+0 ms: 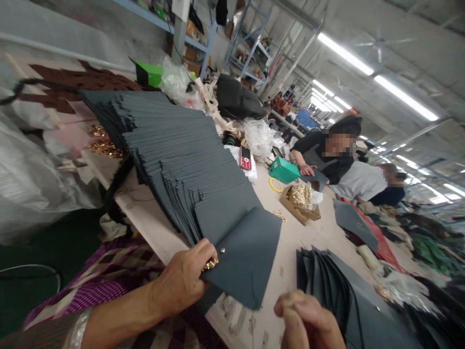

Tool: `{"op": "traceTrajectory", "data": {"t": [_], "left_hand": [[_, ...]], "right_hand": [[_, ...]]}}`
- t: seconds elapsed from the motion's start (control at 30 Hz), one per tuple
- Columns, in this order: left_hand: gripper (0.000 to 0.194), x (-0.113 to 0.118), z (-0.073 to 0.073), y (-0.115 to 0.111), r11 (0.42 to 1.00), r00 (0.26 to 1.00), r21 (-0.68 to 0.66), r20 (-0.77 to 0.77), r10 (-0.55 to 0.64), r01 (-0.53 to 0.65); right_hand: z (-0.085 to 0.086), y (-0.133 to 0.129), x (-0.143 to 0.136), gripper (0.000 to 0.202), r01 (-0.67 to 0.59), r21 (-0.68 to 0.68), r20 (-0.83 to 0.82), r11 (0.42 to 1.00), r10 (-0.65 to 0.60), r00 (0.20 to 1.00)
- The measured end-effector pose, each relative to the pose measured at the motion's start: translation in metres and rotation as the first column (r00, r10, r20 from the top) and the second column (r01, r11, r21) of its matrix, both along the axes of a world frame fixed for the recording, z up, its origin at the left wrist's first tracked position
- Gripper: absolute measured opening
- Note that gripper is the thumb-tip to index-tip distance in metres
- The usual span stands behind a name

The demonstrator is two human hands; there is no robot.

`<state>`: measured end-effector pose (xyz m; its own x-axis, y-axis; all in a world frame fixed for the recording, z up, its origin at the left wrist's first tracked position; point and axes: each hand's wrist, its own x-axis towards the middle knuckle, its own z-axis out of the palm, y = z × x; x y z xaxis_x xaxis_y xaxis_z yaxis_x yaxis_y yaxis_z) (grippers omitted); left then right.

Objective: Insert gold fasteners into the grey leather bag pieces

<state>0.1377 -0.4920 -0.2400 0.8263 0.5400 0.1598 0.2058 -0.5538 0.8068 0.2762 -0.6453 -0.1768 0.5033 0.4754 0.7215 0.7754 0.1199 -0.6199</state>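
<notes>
My left hand [187, 274] is closed on the near edge of a dark grey leather-like panel [250, 252], with several small gold metal pieces [210, 264] showing between the thumb and fingers. One round gold stud [222, 250] sits on the panel close to my fingertips. Behind it, a long fanned stack of matching panels [178, 145] stretches away across the table. My right hand [308, 320] is low in the view, thumb and fingers pinched together; whatever it holds, if anything, does not show. It is apart from the held panel.
Right of my right hand lies another stack of grey panels [337, 291]. A cardboard box [301, 206] of gold hardware, a yellow tape ring [276, 185], a green box-shaped device [284, 169] and a red phone [246, 158] lie farther back. A co-worker [323, 155] handles a panel across the table [290, 242].
</notes>
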Motion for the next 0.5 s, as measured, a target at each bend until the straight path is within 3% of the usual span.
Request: {"op": "traceTrajectory", "data": {"t": [0.03, 0.1, 0.13, 0.2, 0.3, 0.37, 0.43, 0.5], "left_hand": [[0.007, 0.001, 0.006, -0.002, 0.995, 0.999, -0.094, 0.029, 0.039, -0.036], [0.017, 0.006, 0.018, -0.009, 0.943, 0.994, -0.325, 0.060, 0.096, -0.071], [0.024, 0.008, 0.023, -0.013, 0.899, 0.992, -0.432, 0.058, 0.110, -0.075], [0.035, 0.016, 0.029, -0.022, 0.813, 0.991, -0.578, 0.053, 0.121, -0.068], [0.042, 0.029, 0.032, -0.036, 0.782, 0.999, -0.624, 0.029, 0.040, -0.013], [0.041, 0.036, 0.031, -0.047, 0.800, 0.995, -0.594, 0.023, -0.093, 0.088], [0.037, 0.040, 0.028, -0.058, 0.825, 0.980, -0.533, 0.042, -0.194, 0.187], [0.036, 0.040, 0.023, -0.068, 0.867, 0.978, -0.451, 0.092, -0.188, 0.209]], "right_hand": [[-0.001, -0.009, -0.009, 0.012, -0.055, -0.015, 0.082, 0.998, 0.057, 0.995], [-0.013, -0.018, -0.032, 0.032, -0.050, -0.208, 0.183, 0.977, 0.089, 0.979], [-0.022, -0.018, -0.045, 0.054, 0.047, -0.329, 0.196, 0.943, 0.020, 0.980], [-0.040, -0.014, -0.064, 0.081, 0.206, -0.426, 0.222, 0.881, -0.119, 0.968], [-0.050, -0.011, -0.063, 0.073, 0.321, -0.459, 0.202, 0.829, -0.254, 0.946], [-0.036, -0.018, -0.043, 0.058, 0.288, -0.432, 0.163, 0.854, -0.241, 0.957], [-0.008, -0.032, -0.012, 0.043, 0.244, -0.426, 0.087, 0.872, -0.228, 0.970], [0.025, -0.052, 0.025, 0.033, 0.315, -0.439, 0.027, 0.842, -0.338, 0.941]]}}
